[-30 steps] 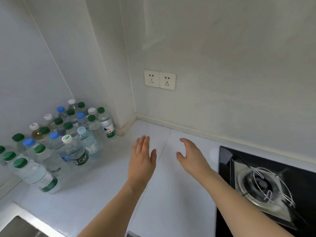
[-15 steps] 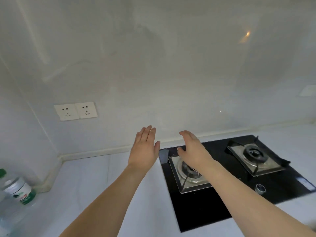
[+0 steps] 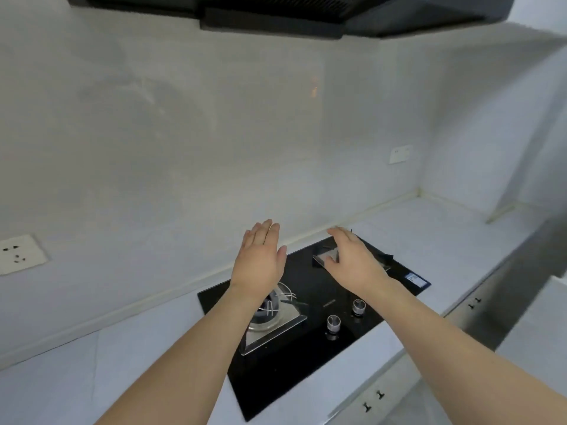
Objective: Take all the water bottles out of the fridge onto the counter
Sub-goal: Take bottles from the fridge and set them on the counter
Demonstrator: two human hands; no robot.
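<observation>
No water bottle and no fridge show in the head view now. My left hand [image 3: 260, 259] is raised over the left burner of the hob, palm down, fingers together and extended, holding nothing. My right hand [image 3: 351, 259] hovers over the right burner, fingers slightly spread and curved, also empty. Both forearms reach forward from the bottom of the frame over the white counter [image 3: 429, 240].
A black glass gas hob [image 3: 310, 329] with two burners and two knobs [image 3: 333, 322] is set into the counter. A range hood [image 3: 276, 13] hangs above. A wall socket [image 3: 18, 254] sits at the left, another socket [image 3: 400, 154] at the right. Cabinet fronts with small handles [image 3: 372, 400] run below.
The view has swung right: the cluster of bottles in the left corner has left the frame and the hob now fills the middle. Both hands stay raised and empty.
</observation>
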